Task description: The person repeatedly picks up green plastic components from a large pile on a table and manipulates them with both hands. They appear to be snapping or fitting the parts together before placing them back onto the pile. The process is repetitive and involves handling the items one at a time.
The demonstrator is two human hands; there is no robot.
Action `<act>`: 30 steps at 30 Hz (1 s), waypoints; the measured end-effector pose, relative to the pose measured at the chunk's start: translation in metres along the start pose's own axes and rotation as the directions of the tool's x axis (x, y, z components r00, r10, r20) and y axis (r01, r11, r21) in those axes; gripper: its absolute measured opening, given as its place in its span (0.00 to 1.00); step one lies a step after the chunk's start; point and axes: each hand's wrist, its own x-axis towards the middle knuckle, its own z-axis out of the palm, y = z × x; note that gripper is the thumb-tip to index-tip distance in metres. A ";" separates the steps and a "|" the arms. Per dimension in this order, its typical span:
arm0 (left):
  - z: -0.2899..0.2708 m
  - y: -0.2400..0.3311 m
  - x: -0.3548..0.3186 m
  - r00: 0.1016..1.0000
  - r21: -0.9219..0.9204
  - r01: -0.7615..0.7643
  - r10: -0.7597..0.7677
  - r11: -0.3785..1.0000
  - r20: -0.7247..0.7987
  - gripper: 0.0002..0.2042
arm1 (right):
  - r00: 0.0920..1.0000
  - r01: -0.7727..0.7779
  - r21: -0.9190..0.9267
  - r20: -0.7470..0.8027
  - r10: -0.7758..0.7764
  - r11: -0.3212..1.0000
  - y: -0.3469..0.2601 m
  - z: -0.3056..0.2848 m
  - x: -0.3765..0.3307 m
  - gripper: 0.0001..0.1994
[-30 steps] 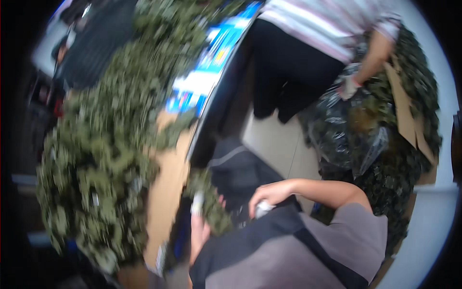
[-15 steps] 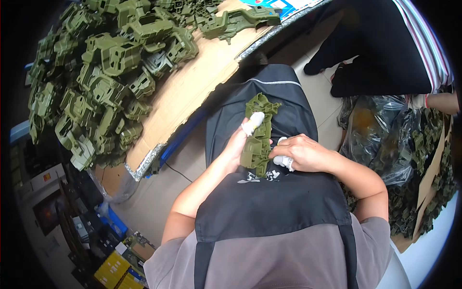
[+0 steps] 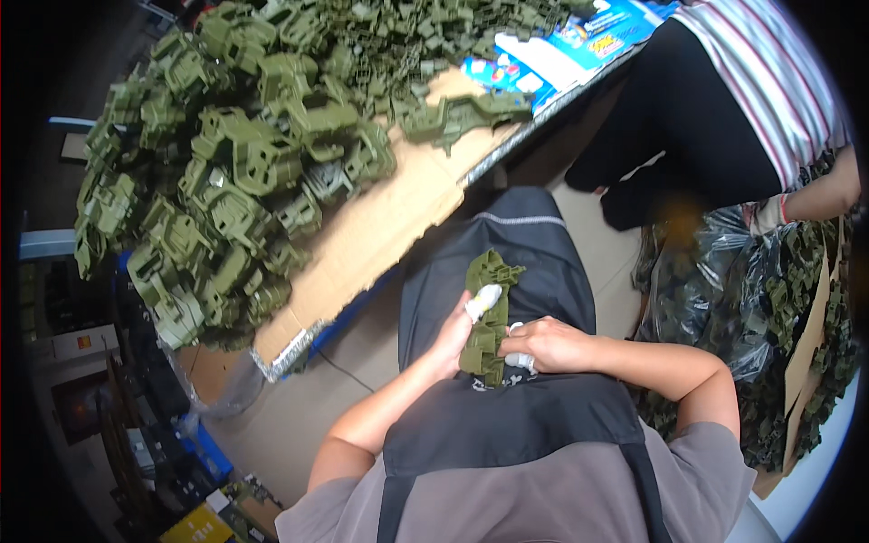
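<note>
A cardboard-covered table (image 3: 380, 226) stands up-left of the hands; pale tiled floor (image 3: 299, 416) lies below them.

At frame centre, the left hand (image 3: 453, 337) and right hand (image 3: 548, 344) grip an olive plastic part (image 3: 489, 312) over a dark apron (image 3: 525, 253).

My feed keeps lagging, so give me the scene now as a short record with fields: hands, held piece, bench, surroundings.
left hand: left hand with white-taped finger, gripping the piece's left side
right hand: right hand gripping its lower right
held piece: olive-green moulded plastic part, over the lap on a dark apron
bench: cardboard-covered tabletop with a heap of matching green plastic parts
surroundings: another person in a striped top; clear plastic bag of green parts at right
</note>
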 end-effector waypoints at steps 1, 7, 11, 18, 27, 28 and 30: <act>0.007 0.011 -0.003 0.999 0.026 -0.035 0.035 0.999 0.009 0.25 | 0.997 -0.064 0.014 0.048 0.063 0.998 -0.006 -0.014 0.004 0.14; -0.007 0.044 0.010 0.924 -0.081 -0.351 0.359 0.933 0.130 0.22 | 0.884 0.110 -0.141 -0.439 -0.162 0.984 0.019 -0.146 0.051 0.15; -0.031 0.052 0.007 0.892 -0.148 -0.392 0.415 0.908 0.178 0.24 | 0.803 -0.088 -0.433 -0.563 -0.193 0.897 0.082 -0.195 0.114 0.29; -0.010 0.059 -0.006 0.833 -0.015 -0.548 0.547 0.836 0.083 0.26 | 0.858 -0.308 -0.488 -0.513 0.017 0.817 0.105 -0.188 0.107 0.33; 0.034 0.060 0.030 0.627 0.267 -0.773 0.758 0.575 0.179 0.26 | 0.657 0.054 0.246 -0.739 0.151 0.968 0.014 -0.039 0.020 0.33; 0.036 0.059 0.035 0.596 0.244 -0.799 0.776 0.549 0.204 0.27 | 0.674 -0.008 0.280 -0.707 0.212 0.960 0.010 -0.031 0.022 0.32; 0.044 0.057 0.033 0.595 0.217 -0.802 0.774 0.557 0.215 0.28 | 0.667 -0.033 0.343 -0.692 0.276 0.939 0.006 -0.032 0.015 0.32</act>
